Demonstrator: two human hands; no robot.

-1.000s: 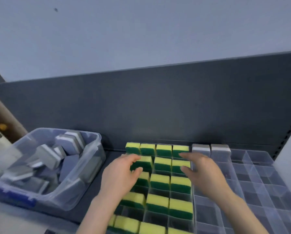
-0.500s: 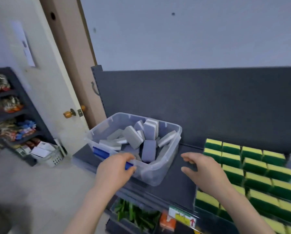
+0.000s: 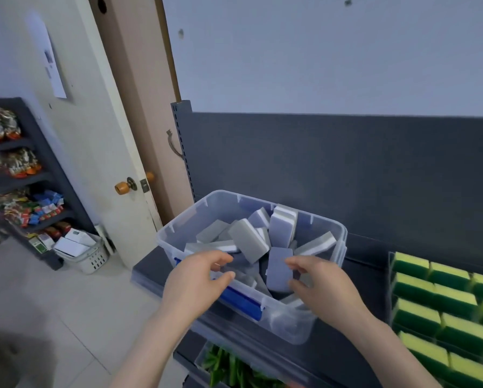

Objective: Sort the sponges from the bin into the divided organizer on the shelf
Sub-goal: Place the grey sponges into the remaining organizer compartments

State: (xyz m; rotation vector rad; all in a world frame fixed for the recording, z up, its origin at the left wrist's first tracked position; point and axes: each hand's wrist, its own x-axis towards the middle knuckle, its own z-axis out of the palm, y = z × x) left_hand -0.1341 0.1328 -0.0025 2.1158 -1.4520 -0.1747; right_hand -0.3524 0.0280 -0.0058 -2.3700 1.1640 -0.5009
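Left hand (image 3: 198, 278), right hand (image 3: 321, 287) hover over bin (image 3: 318, 219) beside organizer (image 3: 390, 292).

1 clear bin (image 3: 343, 239), centre of the frame, w/ 1 blue latch (image 3: 243, 301) on its near wall. Grey sponges (image 3: 248, 243) in it: approx. 10 can be seen; they overlap, so the exact no. cannot be told. Yellow-green sponges (image 3: 453, 299), lower right, in 1 organizer (image 3: 390, 289): at least 10 pcs, and the frame edge cuts off more. 2 hands: left hand (image 3: 195, 281), right hand (image 3: 318, 287). 2 orange door knobs (image 3: 122, 187), left of centre. 1 white basket (image 3: 92, 259), lower left. 1 paper sheet (image 3: 51, 60), upper left. 1 dark rack (image 3: 47, 152), far left, w/ 3 shelves.
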